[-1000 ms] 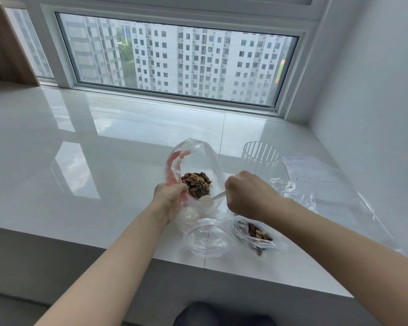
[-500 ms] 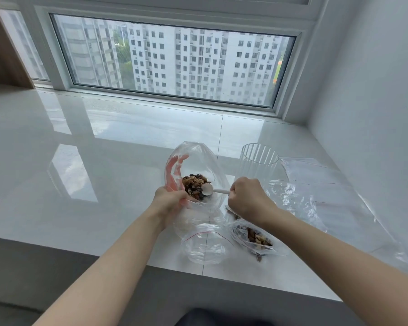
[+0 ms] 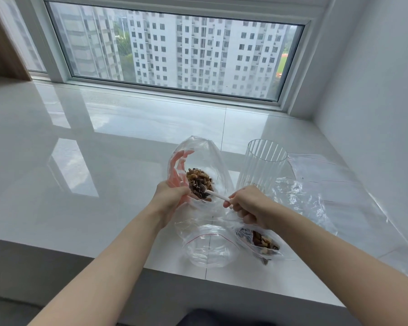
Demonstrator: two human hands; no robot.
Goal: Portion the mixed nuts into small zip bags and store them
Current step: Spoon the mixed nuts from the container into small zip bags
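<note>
Your right hand (image 3: 250, 205) pinches a white spoon (image 3: 216, 195), its bowl dug into the nuts (image 3: 199, 182) at frame centre. Your left hand (image 3: 171, 197) grips the big bag (image 3: 198, 156) open. Lift a level scoop; tip it into the empty small bag (image 3: 209, 249) below, beside the filled bag (image 3: 260, 241) on the bench (image 3: 80, 184).

A high-rise apartment home: a glossy white tiled ledge (image 3: 104, 142) runs beneath a wide window (image 3: 174, 50) facing residential tower blocks (image 3: 198, 55). Plain white walls (image 3: 375, 90) meet at the ledge's far right corner, and a wood-grain panel (image 3: 0, 48) stands at its far left edge.
</note>
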